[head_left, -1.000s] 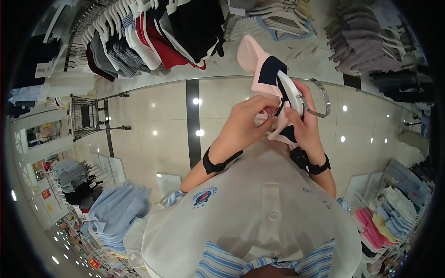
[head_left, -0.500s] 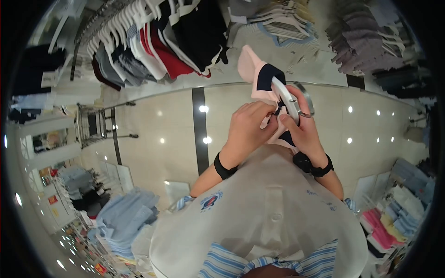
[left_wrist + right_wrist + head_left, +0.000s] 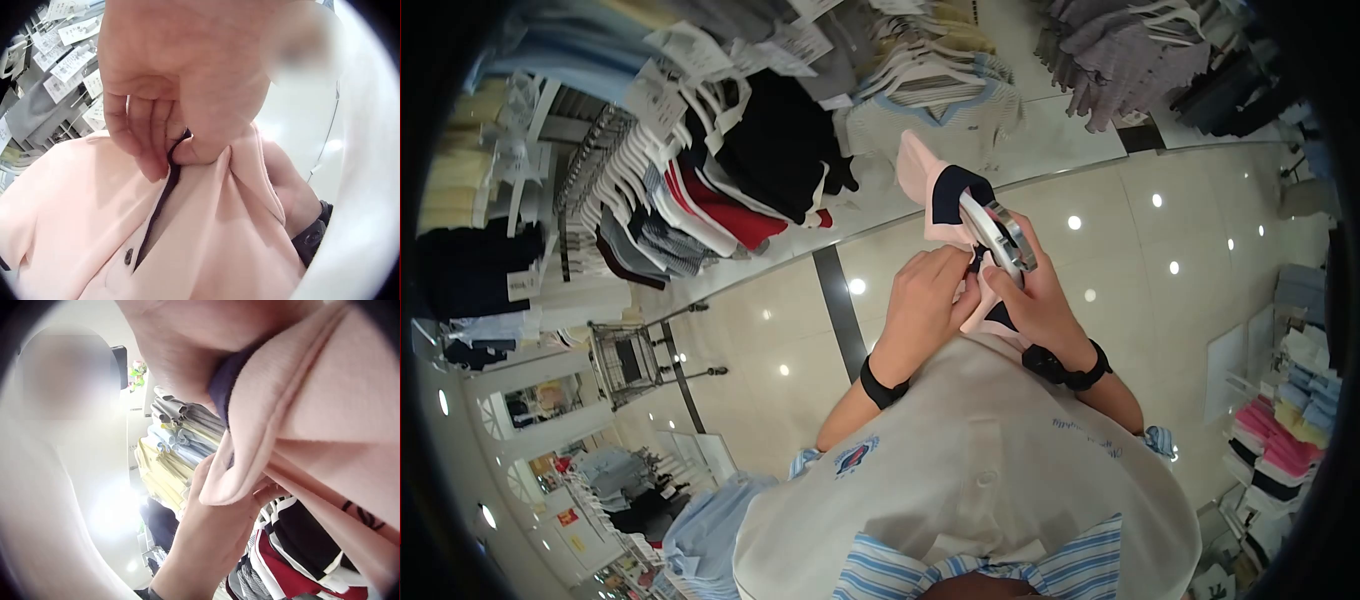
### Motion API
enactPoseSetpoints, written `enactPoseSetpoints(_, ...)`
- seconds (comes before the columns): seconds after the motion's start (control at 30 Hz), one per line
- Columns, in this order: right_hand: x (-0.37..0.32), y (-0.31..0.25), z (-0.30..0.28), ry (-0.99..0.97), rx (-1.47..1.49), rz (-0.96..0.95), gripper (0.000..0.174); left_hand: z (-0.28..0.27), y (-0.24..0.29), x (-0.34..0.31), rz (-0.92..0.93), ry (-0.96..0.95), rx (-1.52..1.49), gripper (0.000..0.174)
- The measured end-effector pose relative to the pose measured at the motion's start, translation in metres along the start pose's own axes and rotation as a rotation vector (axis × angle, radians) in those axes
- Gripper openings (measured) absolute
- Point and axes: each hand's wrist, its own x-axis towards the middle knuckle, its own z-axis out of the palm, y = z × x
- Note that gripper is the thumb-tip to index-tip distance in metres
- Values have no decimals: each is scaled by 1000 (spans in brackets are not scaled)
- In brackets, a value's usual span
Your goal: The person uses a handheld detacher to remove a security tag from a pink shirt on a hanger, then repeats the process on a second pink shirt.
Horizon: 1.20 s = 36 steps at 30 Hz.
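A pink garment with navy parts [image 3: 916, 176] is held up in front of the chest, a white hanger [image 3: 980, 222] with a metallic hook [image 3: 1022, 240] at its neck. The left hand [image 3: 922, 306] pinches the dark-edged front opening; in the left wrist view that hand [image 3: 187, 69] has its thumb and fingertips on the edge, above a small dark button [image 3: 129, 257]. Around the hanger and collar curls the right hand [image 3: 1040, 300]. Seen from the right wrist, pink cloth [image 3: 250, 425] covers part of the right hand [image 3: 206, 344].
Racks of hanging clothes stand ahead, among them a black garment [image 3: 775, 145] and a striped-trim top [image 3: 940, 115]. A metal cart [image 3: 625, 360] is on the tiled floor [image 3: 1100, 225] at left. Blue shirts [image 3: 720, 525] hang at lower left, folded pink clothes [image 3: 1275, 440] at right.
The head view has turned, so racks and cart sit differently. Garment and hands appear slightly lower and further left, and the hanger's hook is angled differently. Both hands keep their hold.
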Motion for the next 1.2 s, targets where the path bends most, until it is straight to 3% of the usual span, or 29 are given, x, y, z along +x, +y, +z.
enactPoseSetpoints(0.23,-6,-3,-37,29,26,-142,59,28,22,17,-52,-20,-68,16)
enactPoseSetpoints(0.57,4,11,-89,-150,69,2,56,66,48,23,-221,29,-37,17)
enactPoseSetpoints(0.67,7,10,-84,-186,82,-20,57,64,50,18,-254,114,-18,17)
enactPoseSetpoints(0.73,11,9,-81,-175,-18,-135,59,65,49,15,-269,167,-1,17)
enactPoseSetpoints(1.03,22,17,-44,-334,59,26,67,41,41,-18,-252,453,196,21)
enactPoseSetpoints(1.2,26,16,-9,-362,64,-23,67,16,32,-42,-372,426,-66,19)
